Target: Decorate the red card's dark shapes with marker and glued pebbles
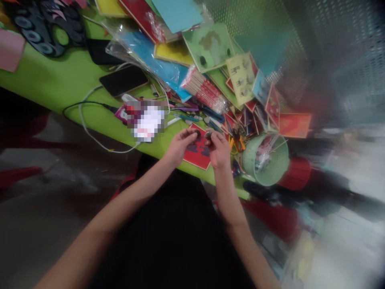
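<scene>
My left hand (180,145) is closed in a pinch on a small dark round piece (197,133). Facing it, my right hand (219,149) pinches another small dark piece (208,135) between thumb and fingers. A narrow gap separates the two pieces; what they are made of is too small to tell. Under both hands a red card (201,161) with dark patches lies at the table's near edge, partly covered by the fingers. Orange-handled tools (237,143), perhaps scissors or pliers, lie just right of my right hand.
On the green table (90,76) lie a dark phone (124,81), a lit blurred-out screen (148,123) with a white cable, and wrapped sticks (204,88). Picture cards (209,46) pile up behind. A green basket (272,176) stands at the right edge.
</scene>
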{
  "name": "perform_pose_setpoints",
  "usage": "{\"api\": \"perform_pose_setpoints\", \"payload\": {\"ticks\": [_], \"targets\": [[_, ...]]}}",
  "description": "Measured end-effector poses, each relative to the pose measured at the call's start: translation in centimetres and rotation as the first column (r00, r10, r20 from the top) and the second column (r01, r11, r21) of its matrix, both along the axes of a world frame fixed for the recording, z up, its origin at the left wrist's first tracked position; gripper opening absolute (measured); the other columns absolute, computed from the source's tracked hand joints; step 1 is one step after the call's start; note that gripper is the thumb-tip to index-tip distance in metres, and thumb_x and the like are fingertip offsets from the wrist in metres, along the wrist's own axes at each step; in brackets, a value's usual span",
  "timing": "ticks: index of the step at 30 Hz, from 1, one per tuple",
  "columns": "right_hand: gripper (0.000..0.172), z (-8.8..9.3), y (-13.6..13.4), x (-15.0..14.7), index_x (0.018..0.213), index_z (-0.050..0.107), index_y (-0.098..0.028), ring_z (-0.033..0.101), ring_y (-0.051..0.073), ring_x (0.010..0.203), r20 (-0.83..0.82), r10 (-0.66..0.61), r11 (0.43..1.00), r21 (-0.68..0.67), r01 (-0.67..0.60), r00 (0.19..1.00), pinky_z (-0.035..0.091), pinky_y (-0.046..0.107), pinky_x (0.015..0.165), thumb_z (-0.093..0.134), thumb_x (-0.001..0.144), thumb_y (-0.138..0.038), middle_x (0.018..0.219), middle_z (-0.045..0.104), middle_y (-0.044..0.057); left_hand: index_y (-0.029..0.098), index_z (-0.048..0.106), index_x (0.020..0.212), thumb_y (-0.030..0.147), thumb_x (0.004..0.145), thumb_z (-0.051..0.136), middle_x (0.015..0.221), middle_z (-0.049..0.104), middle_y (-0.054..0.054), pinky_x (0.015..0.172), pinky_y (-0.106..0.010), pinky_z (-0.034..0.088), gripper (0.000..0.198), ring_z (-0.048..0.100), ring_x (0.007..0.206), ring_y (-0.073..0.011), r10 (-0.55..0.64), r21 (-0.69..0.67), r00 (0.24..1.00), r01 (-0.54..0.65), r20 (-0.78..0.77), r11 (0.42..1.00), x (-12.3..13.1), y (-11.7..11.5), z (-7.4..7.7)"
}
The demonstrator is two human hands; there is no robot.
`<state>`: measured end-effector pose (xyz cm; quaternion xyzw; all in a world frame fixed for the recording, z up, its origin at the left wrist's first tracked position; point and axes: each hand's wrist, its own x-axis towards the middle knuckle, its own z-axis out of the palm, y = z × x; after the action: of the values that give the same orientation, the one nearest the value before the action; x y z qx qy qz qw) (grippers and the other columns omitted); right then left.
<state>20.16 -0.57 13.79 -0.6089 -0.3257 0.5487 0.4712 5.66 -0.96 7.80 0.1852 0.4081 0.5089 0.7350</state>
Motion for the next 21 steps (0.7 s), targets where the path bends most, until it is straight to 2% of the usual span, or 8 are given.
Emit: {"api": "perform_pose_setpoints", "payload": {"ticks": [5, 7, 9, 12, 14, 17, 19, 21], "targets": [[0.026, -0.1, 0.1, 0.4, 0.098, 0.079, -0.028, 0.061, 0.010, 0.066, 0.003, 0.040, 0.999, -0.030, -0.040, 0.999, 0.055, 0.026, 0.063, 0.080, 0.079, -0.045, 0.090, 0.078, -0.001, 0.022, 0.069, 0.092, 0.030, 0.084, 0.081, 0.088, 0.075, -0.004, 0.081, -0.033, 0.059, 0.017, 0.071, 0.086, -0.0178, 0.127, 0.000, 0.919, -0.137, -0.374, 0.991, -1.2, 1.5, -5.3], [0.026, -0.2, 0.1, 0.4, 0.098, 0.077, -0.027, 0.063, 0.011, 0.066, 0.025, 0.057, 0.998, -0.038, -0.056, 0.998, 0.056, 0.026, 0.064, 0.080, 0.080, -0.045, 0.090, 0.078, -0.001, 0.022, 0.070, 0.097, 0.030, 0.084, 0.080, 0.085, 0.074, -0.003, 0.079, -0.034, 0.059, 0.019, 0.071, 0.085, -0.0186, 0.142, -0.001, 0.892, -0.158, -0.429, 0.987, -1.6, 2.0, -7.0], [0.026, -0.3, 0.1, 0.4, 0.096, 0.076, -0.026, 0.064, 0.011, 0.066, 0.030, 0.051, 0.998, -0.042, -0.050, 0.998, 0.056, 0.026, 0.063, 0.080, 0.078, -0.044, 0.089, 0.079, -0.001, 0.022, 0.072, 0.109, 0.031, 0.084, 0.081, 0.082, 0.072, -0.001, 0.077, -0.034, 0.059, 0.028, 0.071, 0.083, -0.0193, 0.147, 0.001, 0.882, -0.163, -0.448, 0.987, -1.8, 2.1, -7.7], [0.024, -0.3, 0.1, 0.1, 0.092, 0.075, -0.025, 0.065, 0.012, 0.065, 0.006, 0.015, 0.999, -0.047, -0.015, 1.000, 0.055, 0.026, 0.061, 0.083, 0.075, -0.042, 0.086, 0.080, -0.001, 0.023, 0.072, 0.124, 0.032, 0.085, 0.081, 0.084, 0.074, -0.001, 0.077, -0.034, 0.060, 0.041, 0.072, 0.083, -0.0197, 0.133, 0.026, 0.882, -0.137, -0.452, 0.990, -1.7, 1.5, -6.2], [0.023, -0.3, 0.1, -0.1, 0.090, 0.075, -0.025, 0.066, 0.013, 0.065, -0.008, -0.010, 0.999, -0.048, 0.009, 1.000, 0.056, 0.026, 0.061, 0.083, 0.075, -0.040, 0.086, 0.080, 0.000, 0.024, 0.075, 0.122, 0.032, 0.086, 0.079, 0.093, 0.077, -0.003, 0.079, -0.033, 0.060, 0.037, 0.073, 0.086, -0.0192, 0.089, 0.050, 0.910, -0.075, -0.405, 0.996, -1.2, 0.6, -4.0], [0.023, -0.4, 0.0, -0.4, 0.089, 0.074, -0.025, 0.065, 0.013, 0.066, -0.013, -0.037, 0.998, -0.053, 0.037, 0.999, 0.057, 0.027, 0.063, 0.084, 0.076, -0.040, 0.086, 0.080, 0.000, 0.023, 0.078, 0.122, 0.037, 0.088, 0.078, 0.114, 0.080, -0.007, 0.087, -0.034, 0.062, 0.036, 0.074, 0.098, -0.0205, -0.018, 0.110, 0.974, 0.044, -0.226, 0.993, -0.1, -0.6, -0.3], [0.024, -0.6, -0.1, -0.6, 0.089, 0.073, -0.025, 0.064, 0.012, 0.065, -0.020, -0.034, 0.998, -0.054, 0.033, 0.999, 0.058, 0.028, 0.064, 0.084, 0.076, -0.041, 0.087, 0.080, 0.000, 0.024, 0.079, 0.119, 0.039, 0.086, 0.080, 0.114, 0.079, -0.007, 0.086, -0.035, 0.064, 0.036, 0.074, 0.096, -0.0197, -0.021, 0.121, 0.986, 0.042, -0.167, 0.992, 0.5, -1.1, 1.4], [0.025, -0.7, -0.2, -0.8, 0.089, 0.072, -0.024, 0.063, 0.012, 0.065, -0.016, -0.012, 0.999, -0.042, 0.011, 1.000, 0.057, 0.028, 0.066, 0.085, 0.077, -0.043, 0.087, 0.079, 0.000, 0.024, 0.081, 0.114, 0.039, 0.085, 0.081, 0.110, 0.077, -0.006, 0.077, -0.034, 0.065, 0.032, 0.073, 0.086, -0.0179, 0.009, 0.104, 0.985, 0.009, -0.173, 0.995, 0.9, -1.3, 2.1]]}}
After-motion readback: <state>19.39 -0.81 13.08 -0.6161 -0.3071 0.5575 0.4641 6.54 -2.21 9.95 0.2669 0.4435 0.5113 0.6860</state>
